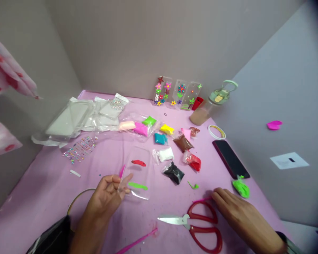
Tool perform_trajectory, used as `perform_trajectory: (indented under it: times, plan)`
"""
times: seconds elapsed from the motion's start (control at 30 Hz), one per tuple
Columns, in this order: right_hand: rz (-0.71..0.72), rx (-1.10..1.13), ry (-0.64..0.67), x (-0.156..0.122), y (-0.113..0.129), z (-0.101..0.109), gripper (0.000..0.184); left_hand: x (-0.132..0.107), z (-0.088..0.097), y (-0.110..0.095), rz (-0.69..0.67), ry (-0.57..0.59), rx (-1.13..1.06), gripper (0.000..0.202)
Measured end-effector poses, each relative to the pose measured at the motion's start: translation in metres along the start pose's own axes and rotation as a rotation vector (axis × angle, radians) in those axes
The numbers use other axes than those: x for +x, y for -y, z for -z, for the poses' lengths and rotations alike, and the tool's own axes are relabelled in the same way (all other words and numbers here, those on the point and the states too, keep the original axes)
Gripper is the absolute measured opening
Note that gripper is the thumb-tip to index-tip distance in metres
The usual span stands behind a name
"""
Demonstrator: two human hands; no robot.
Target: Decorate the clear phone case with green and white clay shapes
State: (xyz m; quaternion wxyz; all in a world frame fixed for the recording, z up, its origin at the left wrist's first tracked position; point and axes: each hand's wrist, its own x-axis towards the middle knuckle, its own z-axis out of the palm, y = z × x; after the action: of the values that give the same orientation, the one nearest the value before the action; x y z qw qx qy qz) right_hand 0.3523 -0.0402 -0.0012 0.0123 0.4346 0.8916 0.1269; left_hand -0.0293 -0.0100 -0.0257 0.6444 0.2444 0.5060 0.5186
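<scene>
A pink stick (136, 242) lies at the near edge of view on the purple worktop (31, 208), with red-handled scissors (187, 220) to its right, blades pointing left. Your right hand (234, 208) lies palm down just beyond the handles, fingertips at the end of a second pink stick (201, 200) — whether that grip pinches the stick or only rests on it, you cannot tell from here. Your left hand (110, 194) has its grip closed on the lower left edge of a clear case (141, 174), held over the worktop and bearing a green strip (137, 186) below a red piece (139, 163). A lump of green clay (241, 188) sits beyond your right hand, beside a dark phone (231, 158). Past the case are packets in black (174, 173), white (165, 154), red (193, 162), brown (183, 142), teal (160, 138) and yellow (167, 129); a sheet of gems (81, 150) lies to the left. Farthest off, a bottle (201, 114) and flower-decorated clear panels (163, 91) stand by the wall (159, 42).
</scene>
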Motion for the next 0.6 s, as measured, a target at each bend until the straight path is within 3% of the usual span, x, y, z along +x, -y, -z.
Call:
perform_trajectory:
  times: [0.17,0.27,0.37,0.47,0.53,0.6]
  plan:
    - [-0.001,0.035,-0.037,-0.026,-0.007,-0.006,0.05,0.0,0.006,0.006,-0.025,0.015,0.033,0.04]
    - [-0.146,0.138,0.029,-0.021,-0.004,0.011,0.03,-0.001,0.009,0.003,-0.007,0.059,0.191,0.05]
    - [-0.367,0.461,-0.137,0.016,0.022,0.038,0.012,0.0,0.01,-0.001,0.041,0.06,0.356,0.054]
    - [-0.419,0.985,-0.234,0.073,0.066,0.053,0.011,0.001,0.011,0.0,0.05,0.106,0.44,0.045]
    - [-0.459,1.245,-0.213,0.106,0.094,0.054,0.014,0.0,0.014,0.004,-0.007,0.158,0.545,0.034]
    - [-0.531,1.419,-0.181,0.13,0.113,0.049,0.016,-0.002,0.02,0.009,-0.153,0.187,0.732,0.022]
